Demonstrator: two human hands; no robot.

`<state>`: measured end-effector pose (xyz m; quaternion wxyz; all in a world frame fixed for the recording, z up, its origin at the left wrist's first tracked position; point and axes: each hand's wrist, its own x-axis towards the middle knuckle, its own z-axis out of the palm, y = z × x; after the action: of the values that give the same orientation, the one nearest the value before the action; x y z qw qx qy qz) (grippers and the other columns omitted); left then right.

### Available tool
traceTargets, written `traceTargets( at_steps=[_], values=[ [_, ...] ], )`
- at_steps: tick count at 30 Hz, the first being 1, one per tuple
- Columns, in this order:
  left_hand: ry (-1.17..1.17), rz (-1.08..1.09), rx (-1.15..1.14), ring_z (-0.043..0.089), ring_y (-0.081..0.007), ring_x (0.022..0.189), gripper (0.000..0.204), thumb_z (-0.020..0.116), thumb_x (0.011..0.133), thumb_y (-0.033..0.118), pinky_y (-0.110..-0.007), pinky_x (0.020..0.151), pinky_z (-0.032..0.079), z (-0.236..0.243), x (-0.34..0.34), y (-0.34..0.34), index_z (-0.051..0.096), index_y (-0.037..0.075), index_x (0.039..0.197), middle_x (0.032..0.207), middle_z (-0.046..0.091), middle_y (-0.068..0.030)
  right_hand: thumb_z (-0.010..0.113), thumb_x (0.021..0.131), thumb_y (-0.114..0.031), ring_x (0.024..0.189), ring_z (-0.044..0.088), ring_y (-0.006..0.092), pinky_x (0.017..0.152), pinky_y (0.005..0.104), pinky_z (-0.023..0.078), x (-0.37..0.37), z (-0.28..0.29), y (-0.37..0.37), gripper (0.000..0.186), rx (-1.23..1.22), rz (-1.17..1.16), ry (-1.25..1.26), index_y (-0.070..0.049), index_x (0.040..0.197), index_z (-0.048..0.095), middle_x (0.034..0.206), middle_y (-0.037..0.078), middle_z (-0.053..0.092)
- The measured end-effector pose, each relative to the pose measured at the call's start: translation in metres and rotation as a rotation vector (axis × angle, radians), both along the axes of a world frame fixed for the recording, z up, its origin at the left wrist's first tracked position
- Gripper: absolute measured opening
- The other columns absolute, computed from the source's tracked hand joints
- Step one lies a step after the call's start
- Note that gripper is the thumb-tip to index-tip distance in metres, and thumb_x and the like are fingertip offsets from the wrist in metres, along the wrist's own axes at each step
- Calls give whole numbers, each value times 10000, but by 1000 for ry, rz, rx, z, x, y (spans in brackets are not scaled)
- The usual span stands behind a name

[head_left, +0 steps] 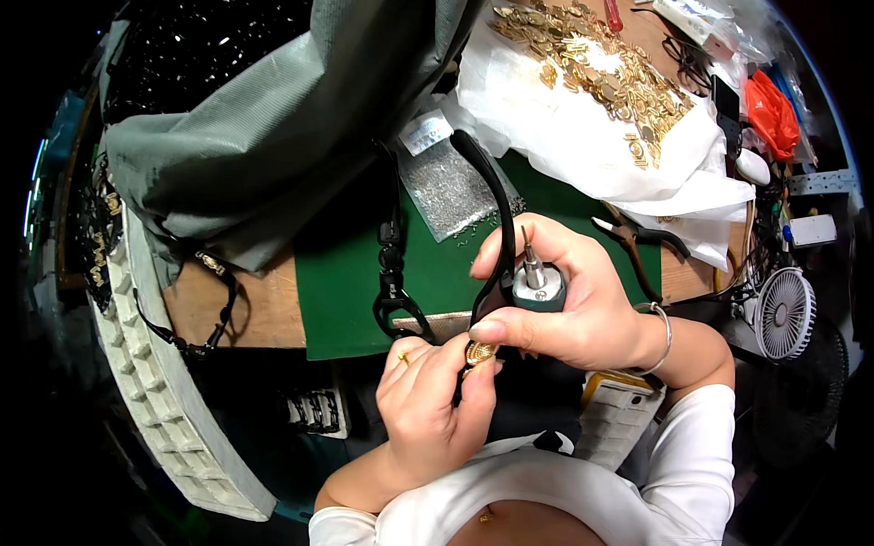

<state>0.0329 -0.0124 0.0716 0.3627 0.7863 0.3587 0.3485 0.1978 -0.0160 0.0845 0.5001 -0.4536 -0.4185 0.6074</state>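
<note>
At the near edge of the green mat (341, 296), both hands are together, working on one piece. The left hand (428, 400) sits just off that edge, its fingers curled inward, thumb and forefinger pinching a gold ornament (479, 353) that is rounded and ridged. The right hand (592, 291) is over the mat's near right part, its forearm angled in from the mat's right; the palm cradles a power screwdriver (543, 293), bit pointing away from the body, while the thumb stretches across to the ornament. A smooth black strap (496, 196) arches from the ornament over the mat.

On the mat's left half lies a jointed black strap with a looped end (390, 259). At the mat's far edge is a clear plastic bag (451, 196) of tiny, silvery, grainy parts. Beyond the mat, shiny flat gold pieces (619, 86) heap on crinkled white sheeting (528, 114).
</note>
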Motion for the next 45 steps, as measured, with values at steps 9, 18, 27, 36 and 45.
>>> traceTargets(
  at_steps=[9, 18, 27, 36, 45],
  values=[
    [-646, 174, -644, 354, -40, 415, 186, 506, 819, 180, -241, 566, 324, 17, -55, 11, 504, -6, 814, 471, 449, 21, 625, 765, -239, 686, 571, 284, 628, 332, 475, 44, -32, -22, 442, 29, 219, -1069, 9, 1104, 486, 863, 156, 514],
    [-459, 293, -705, 590, -188, 665, 520, 635, 744, 264, -238, 594, 483, 7, -48, 11, 436, -73, 1087, 770, 592, -142, 619, 758, -222, 592, 557, 276, 483, 346, 467, 26, -44, -24, 486, 112, 163, -1324, -18, 1148, 411, 851, 146, 435],
    [-579, 298, -752, 436, -86, 343, 295, 522, 854, 280, -219, 488, 365, 13, -53, 22, 428, 2, 818, 512, 484, -37, 563, 779, -85, 635, 559, 261, 517, 344, 470, 29, -48, -24, 290, 129, 88, -1274, -55, 1059, 492, 849, 129, 445],
    [-992, -143, -1460, 437, -92, 339, 193, 440, 891, 214, -257, 502, 347, -7, -41, 10, 425, 36, 818, 539, 494, -40, 608, 685, -60, 540, 533, 215, 452, 328, 448, 21, -60, -20, 344, 230, 14, -1409, -60, 1019, 525, 804, 107, 443],
    [-926, -241, -1585, 389, -72, 313, 213, 387, 909, 220, -230, 478, 326, -22, -27, 17, 427, 19, 850, 462, 438, 3, 578, 674, -62, 543, 507, 192, 457, 286, 437, 18, -64, -25, 406, 262, 66, -1644, -80, 1079, 553, 834, 96, 486]
  ],
)
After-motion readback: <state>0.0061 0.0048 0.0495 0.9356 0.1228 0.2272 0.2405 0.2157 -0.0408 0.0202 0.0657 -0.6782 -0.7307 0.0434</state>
